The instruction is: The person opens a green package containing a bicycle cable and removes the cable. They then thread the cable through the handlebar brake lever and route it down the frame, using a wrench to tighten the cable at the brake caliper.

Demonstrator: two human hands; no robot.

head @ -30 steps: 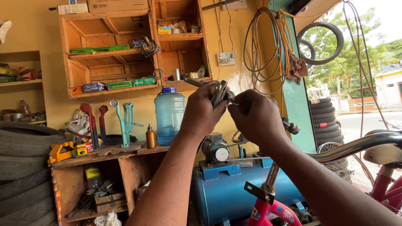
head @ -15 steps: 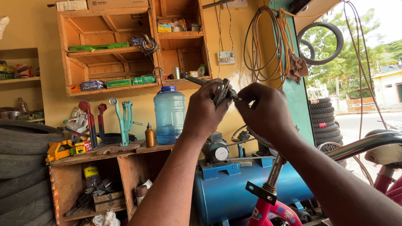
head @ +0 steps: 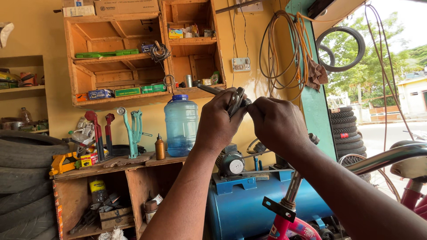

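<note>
My left hand is raised in front of me and grips a dark metal brake lever on a handlebar whose end sticks out to the left. My right hand is closed on the same part from the right, its fingers pressed against the lever. Both hands touch each other at the lever. Below them stands a pink bicycle frame with a chrome seat post.
A blue air compressor tank sits under my arms. A large blue water jug and clamps stand on a wooden bench. Stacked tyres are at the left, more tyres at the right. Wooden shelves hang above.
Both hands have stayed together on the lever and shifted slightly left and down in the view. The grip looks unchanged.
</note>
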